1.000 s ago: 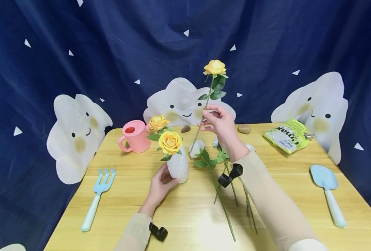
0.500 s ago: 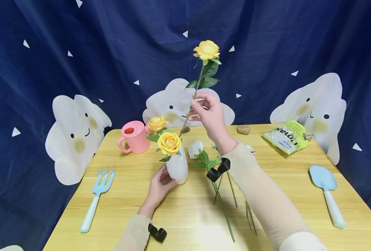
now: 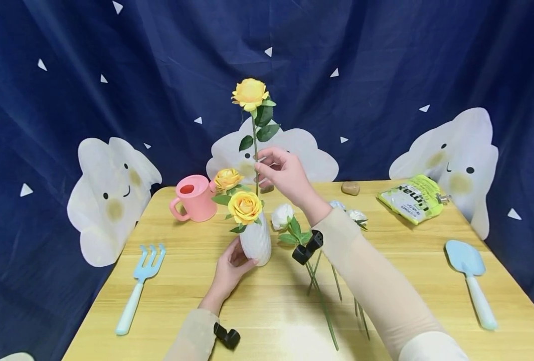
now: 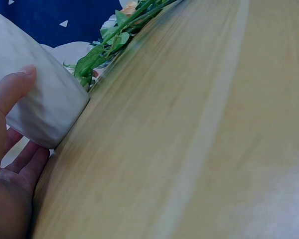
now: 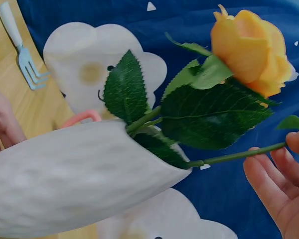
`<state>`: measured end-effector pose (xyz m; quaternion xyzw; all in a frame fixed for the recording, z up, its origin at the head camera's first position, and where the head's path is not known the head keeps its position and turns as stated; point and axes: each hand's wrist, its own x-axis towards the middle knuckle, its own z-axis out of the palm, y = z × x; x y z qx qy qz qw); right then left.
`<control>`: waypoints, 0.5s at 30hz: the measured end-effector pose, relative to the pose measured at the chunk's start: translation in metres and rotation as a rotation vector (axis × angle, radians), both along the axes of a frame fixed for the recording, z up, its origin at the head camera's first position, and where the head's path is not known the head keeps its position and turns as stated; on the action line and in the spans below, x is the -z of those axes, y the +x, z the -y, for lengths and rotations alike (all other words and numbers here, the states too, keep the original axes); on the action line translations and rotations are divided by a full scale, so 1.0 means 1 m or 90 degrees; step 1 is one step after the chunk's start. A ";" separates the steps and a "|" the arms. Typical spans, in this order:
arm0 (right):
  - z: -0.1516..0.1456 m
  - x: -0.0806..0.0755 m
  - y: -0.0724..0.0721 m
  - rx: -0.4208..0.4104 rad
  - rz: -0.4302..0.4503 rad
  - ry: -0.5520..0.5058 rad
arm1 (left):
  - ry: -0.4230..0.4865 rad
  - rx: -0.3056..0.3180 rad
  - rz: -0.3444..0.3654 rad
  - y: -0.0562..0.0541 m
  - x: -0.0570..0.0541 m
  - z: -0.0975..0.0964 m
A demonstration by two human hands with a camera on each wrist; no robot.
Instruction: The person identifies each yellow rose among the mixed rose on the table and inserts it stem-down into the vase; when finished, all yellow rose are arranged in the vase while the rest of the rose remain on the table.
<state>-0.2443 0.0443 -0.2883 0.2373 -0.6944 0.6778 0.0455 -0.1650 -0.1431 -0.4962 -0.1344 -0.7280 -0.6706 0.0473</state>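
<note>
My left hand (image 3: 231, 268) grips the lower part of a white textured vase (image 3: 256, 243), thumb across its front. Two yellow roses (image 3: 245, 206) stand in the vase and lean left over its rim. Above it, my right hand (image 3: 285, 173) pinches the green stem of a third yellow rose (image 3: 250, 94), held upright. In the right wrist view that stem (image 5: 224, 158) enters the vase mouth (image 5: 184, 172); its lower end is hidden inside. The left wrist view has the thumb (image 4: 15, 89) against the vase wall (image 4: 50, 99), which meets the tabletop.
White and pale blue roses (image 3: 282, 216) with long stems lie right of the vase. Around them are a pink watering can (image 3: 196, 200), a blue hand fork (image 3: 142, 281), a blue trowel (image 3: 470, 278), a green bag (image 3: 412, 198) and a brown stone (image 3: 350, 188).
My right hand has carried the third yellow rose leftward from right of the vase, first up, then down, its stem now upright over the mouth. The left hand and vase have stayed put.
</note>
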 end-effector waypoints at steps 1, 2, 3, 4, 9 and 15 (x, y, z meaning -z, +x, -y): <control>0.000 0.002 0.000 -0.004 0.009 0.006 | 0.000 0.002 -0.002 0.000 0.000 0.000; 0.000 0.004 -0.001 -0.010 0.017 0.009 | 0.000 0.003 -0.005 0.000 0.000 0.000; 0.000 0.006 -0.001 -0.015 0.026 0.014 | 0.000 0.003 -0.007 0.000 0.000 0.000; 0.000 0.008 -0.001 -0.021 0.032 0.017 | 0.000 0.004 -0.007 0.000 0.000 0.000; 0.001 0.014 0.000 -0.054 0.058 0.037 | -0.001 0.002 -0.006 -0.001 0.000 0.000; 0.001 0.019 0.001 -0.060 0.097 0.042 | 0.004 0.002 0.001 -0.001 0.001 0.000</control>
